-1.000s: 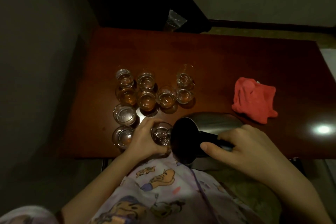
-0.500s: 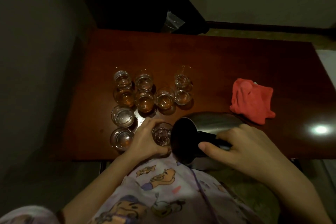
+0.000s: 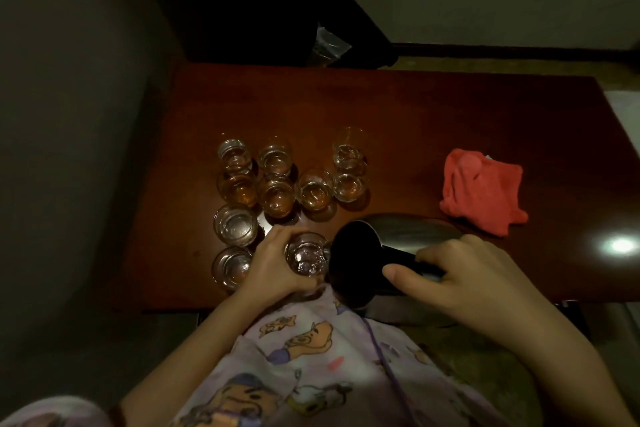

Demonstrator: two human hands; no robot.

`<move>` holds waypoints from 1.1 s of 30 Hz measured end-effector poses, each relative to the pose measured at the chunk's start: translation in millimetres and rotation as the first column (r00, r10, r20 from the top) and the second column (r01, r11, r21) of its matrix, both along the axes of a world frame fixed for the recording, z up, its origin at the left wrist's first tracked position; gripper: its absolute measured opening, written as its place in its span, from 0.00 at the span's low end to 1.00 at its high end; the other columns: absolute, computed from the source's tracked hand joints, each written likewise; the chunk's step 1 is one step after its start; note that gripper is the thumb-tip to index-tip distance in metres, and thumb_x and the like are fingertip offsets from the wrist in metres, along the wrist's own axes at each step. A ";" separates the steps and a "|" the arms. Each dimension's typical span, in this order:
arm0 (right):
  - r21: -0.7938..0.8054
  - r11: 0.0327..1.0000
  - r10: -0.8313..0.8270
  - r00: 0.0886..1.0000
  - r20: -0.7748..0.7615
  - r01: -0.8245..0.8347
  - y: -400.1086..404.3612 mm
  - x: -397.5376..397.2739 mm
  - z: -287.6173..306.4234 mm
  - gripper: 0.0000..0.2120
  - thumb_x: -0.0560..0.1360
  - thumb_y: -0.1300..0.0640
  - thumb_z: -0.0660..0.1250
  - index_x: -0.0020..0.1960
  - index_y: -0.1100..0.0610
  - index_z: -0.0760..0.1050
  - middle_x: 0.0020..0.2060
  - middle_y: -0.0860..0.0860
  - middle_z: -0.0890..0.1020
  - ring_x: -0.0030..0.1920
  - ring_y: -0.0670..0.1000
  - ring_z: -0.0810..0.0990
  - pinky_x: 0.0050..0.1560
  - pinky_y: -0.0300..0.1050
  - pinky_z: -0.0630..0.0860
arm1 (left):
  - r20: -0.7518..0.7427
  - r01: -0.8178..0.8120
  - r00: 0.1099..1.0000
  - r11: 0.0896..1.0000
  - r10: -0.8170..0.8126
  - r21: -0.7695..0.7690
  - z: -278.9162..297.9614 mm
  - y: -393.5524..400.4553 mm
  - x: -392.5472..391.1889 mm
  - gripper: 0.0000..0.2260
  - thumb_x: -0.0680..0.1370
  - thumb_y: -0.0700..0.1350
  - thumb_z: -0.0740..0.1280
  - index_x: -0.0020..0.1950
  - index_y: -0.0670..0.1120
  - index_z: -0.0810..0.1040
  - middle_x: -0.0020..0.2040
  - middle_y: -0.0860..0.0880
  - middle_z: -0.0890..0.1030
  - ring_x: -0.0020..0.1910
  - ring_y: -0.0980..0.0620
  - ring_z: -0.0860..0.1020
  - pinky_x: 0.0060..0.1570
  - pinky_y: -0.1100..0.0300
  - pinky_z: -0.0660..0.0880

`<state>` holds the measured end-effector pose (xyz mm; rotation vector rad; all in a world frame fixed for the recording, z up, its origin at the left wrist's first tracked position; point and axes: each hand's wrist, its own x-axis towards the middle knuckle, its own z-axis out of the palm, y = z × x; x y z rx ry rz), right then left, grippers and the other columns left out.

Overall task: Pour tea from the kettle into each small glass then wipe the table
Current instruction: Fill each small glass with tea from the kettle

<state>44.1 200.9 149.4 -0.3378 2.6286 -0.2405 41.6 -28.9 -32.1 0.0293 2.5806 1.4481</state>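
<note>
**Here, kettle tipped at the glass you hold**

Now the red-brown desk (image 3: 433, 121) fills the middle of your view, with a bright spot of reflected light near its right edge. Your patterned shirt (image 3: 311, 357) shows at the bottom.

The steel kettle (image 3: 398, 243) lies tilted on its side over the near edge of the desk, its dark open mouth turned left and close against the glass in your other hand. Your right hand (image 3: 474, 277) has its grip closed round the kettle's black handle, thumb stretched along it.

The red cloth (image 3: 481, 191) sits crumpled on the desk, beyond the kettle and to its right, apart from the glasses.

Your left hand (image 3: 273, 263) grips one small glass (image 3: 308, 255) at the near edge, fingers curled round its side; whether tea is flowing into it, you cannot tell in this dim light.

The other small glasses (image 3: 277, 180) stand clustered left of centre, several holding amber tea, and two near your left hand look clear.
</note>
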 end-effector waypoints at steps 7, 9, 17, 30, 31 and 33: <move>-0.001 1.000 -0.022 1.000 0.008 0.022 1.2 2.8 -0.9 0.30 0.66 0.28 0.49 0.28 0.56 0.67 0.25 0.51 0.67 0.27 0.49 0.66 0.28 0.46 0.56 | 0.022 0.010 1.000 1.000 -0.010 -0.018 -3.5 -1.2 -0.7 0.35 0.53 0.52 0.77 0.59 0.52 0.74 0.54 0.51 0.74 0.52 0.66 0.71 0.47 0.80 0.64; -0.002 1.000 -0.029 0.999 0.015 0.029 1.1 3.8 0.0 0.31 0.67 0.28 0.49 0.27 0.55 0.64 0.24 0.51 0.67 0.27 0.49 0.67 0.28 0.46 0.57 | 0.023 0.012 1.000 1.000 -0.012 -0.020 -3.6 -0.3 -0.6 0.35 0.53 0.52 0.77 0.58 0.54 0.74 0.54 0.51 0.74 0.52 0.65 0.71 0.47 0.79 0.65; -0.062 0.997 -0.057 0.998 -0.028 0.055 3.8 1.9 -11.8 0.32 0.64 0.26 0.49 0.25 0.55 0.63 0.23 0.51 0.66 0.25 0.48 0.64 0.28 0.45 0.55 | 0.034 0.002 0.999 1.000 -0.001 -0.028 -4.1 -2.6 3.5 0.35 0.53 0.56 0.74 0.59 0.51 0.74 0.54 0.52 0.73 0.51 0.63 0.72 0.47 0.78 0.65; -0.594 0.721 -0.462 0.887 -0.028 0.357 16.2 25.4 -61.5 0.30 0.66 0.35 0.60 0.23 0.61 0.65 0.18 0.52 0.63 0.21 0.46 0.62 0.27 0.49 0.56 | 0.033 -0.086 0.996 0.996 0.086 0.010 15.4 -8.4 -8.7 0.35 0.52 0.57 0.75 0.57 0.57 0.71 0.55 0.55 0.72 0.52 0.64 0.71 0.48 0.74 0.65; -0.628 0.679 -0.497 0.868 -0.010 0.381 15.7 29.2 -63.0 0.30 0.66 0.36 0.60 0.23 0.61 0.64 0.18 0.53 0.63 0.21 0.47 0.62 0.26 0.50 0.56 | 0.025 -0.085 0.996 0.996 0.085 0.004 16.7 -9.0 -11.7 0.35 0.53 0.54 0.78 0.58 0.57 0.72 0.56 0.55 0.72 0.53 0.61 0.72 0.48 0.73 0.65; -0.675 0.608 -0.551 0.834 0.020 0.418 14.9 38.1 -65.7 0.28 0.66 0.37 0.61 0.23 0.60 0.65 0.18 0.59 0.65 0.21 0.47 0.63 0.26 0.53 0.58 | 0.026 -0.089 0.996 0.996 0.089 0.006 20.7 -9.4 -18.5 0.35 0.57 0.46 0.81 0.60 0.55 0.72 0.57 0.54 0.71 0.55 0.57 0.72 0.50 0.69 0.67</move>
